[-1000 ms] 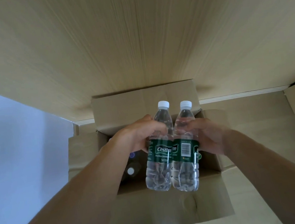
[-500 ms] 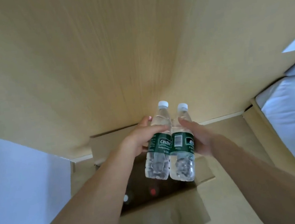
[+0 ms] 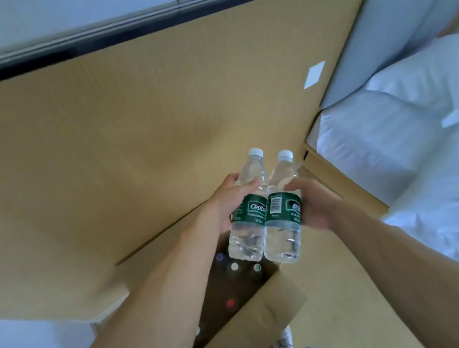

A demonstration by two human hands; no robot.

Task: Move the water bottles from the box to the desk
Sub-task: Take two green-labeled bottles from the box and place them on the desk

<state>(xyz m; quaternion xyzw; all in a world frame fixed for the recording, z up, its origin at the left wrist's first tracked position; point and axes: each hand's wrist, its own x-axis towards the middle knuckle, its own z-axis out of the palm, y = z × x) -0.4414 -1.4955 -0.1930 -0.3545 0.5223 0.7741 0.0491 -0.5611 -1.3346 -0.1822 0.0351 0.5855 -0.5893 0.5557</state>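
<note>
Far left: pale floor or wall patch, then a broad tan wood panel point(image 3: 103, 148) filling most of the view, dark strip along its upper edge. Below centre-left, an open cardboard box point(image 3: 258, 323) on the floor, one flap folded outward toward the camera; inside its dark interior several bottle caps point(image 3: 234, 266) show, white ones and one red, bottles themselves too dim to make out. Left hand point(image 3: 226, 203) reaches in over the box, fingers curled around the left bottle point(image 3: 249, 214) at its shoulder and green label, thumb across the front. Bottle is clear, white cap, tilted slightly left, lifted above the box opening. Touching it on the right, the right bottle point(image 3: 282, 216), same kind, barcode facing the camera, also in the air. Right hand point(image 3: 313, 207) grips it from the right side, fingers wrapped behind the label, thumb at the upper label edge. Both bottles side by side, pressed together, well clear of the box. Bottom centre: a white shoe point(image 3: 284, 346). Right: a bed point(image 3: 420, 136) with white bedding, a pillow point(image 3: 427, 74) and grey headboard.
</note>
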